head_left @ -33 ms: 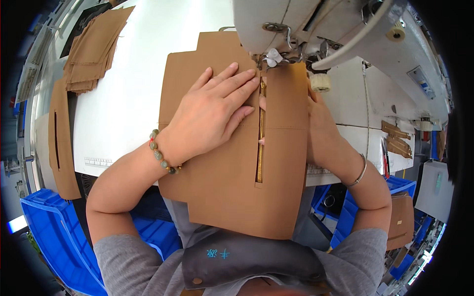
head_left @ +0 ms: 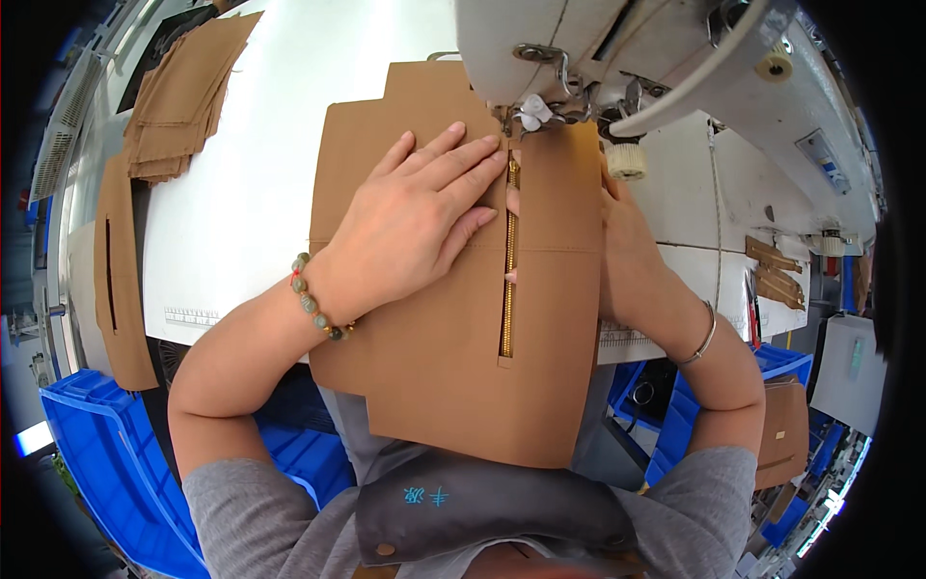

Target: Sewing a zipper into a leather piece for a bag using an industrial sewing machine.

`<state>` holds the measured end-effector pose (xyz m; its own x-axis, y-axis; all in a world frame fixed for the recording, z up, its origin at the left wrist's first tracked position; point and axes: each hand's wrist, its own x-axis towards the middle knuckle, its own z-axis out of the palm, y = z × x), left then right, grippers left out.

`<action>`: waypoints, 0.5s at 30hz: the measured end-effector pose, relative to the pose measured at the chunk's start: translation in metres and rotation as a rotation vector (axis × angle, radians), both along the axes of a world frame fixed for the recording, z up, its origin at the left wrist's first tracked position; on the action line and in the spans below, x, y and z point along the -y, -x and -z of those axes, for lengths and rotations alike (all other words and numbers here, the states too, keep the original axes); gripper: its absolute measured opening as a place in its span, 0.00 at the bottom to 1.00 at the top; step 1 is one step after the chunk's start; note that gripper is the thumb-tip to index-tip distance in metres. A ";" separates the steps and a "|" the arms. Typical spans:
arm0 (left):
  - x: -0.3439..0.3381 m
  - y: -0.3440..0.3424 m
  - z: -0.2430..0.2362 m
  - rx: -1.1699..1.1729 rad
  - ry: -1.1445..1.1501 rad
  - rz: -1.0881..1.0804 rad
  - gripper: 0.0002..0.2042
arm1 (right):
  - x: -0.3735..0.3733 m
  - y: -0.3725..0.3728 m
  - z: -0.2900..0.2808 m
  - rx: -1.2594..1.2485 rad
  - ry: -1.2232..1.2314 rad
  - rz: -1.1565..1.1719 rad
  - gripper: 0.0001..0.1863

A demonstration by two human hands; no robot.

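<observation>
Brown panel (head_left: 434, 386) lies under the left hand (head_left: 410, 222), fingers outstretched, likely steadying it, while the right hand (head_left: 629, 253), grip impossible to tell, seemingly backs the zipper (head_left: 507, 318) underneath.

**Looking down from my head**

The left of two fisheye cameras on my head faces down at the table (head_left: 231, 241), near enough that my left hand (head_left: 420, 212) and right hand (head_left: 627, 251) sit mid-view. Grey sleeves (head_left: 241, 507) show at the bottom, the sewing machine (head_left: 666, 48) is cropped above, and edges bend toward a dark rim.
</observation>
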<state>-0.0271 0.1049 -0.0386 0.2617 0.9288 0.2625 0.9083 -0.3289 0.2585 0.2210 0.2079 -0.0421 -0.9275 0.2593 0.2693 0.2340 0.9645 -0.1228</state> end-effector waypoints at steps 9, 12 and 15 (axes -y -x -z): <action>-0.001 0.000 -0.001 -0.030 -0.001 -0.006 0.24 | 0.000 0.001 0.000 0.030 0.015 0.004 0.40; -0.002 0.000 0.000 -0.042 -0.067 0.004 0.22 | 0.000 0.001 -0.001 0.014 0.028 0.008 0.39; -0.002 0.001 0.001 -0.048 -0.076 0.004 0.22 | 0.000 0.001 -0.002 0.035 0.010 0.011 0.39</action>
<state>-0.0279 0.1071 -0.0394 0.2790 0.9056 0.3195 0.9179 -0.3492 0.1884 0.2195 0.2075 -0.0398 -0.9334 0.2724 0.2337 0.2493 0.9605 -0.1238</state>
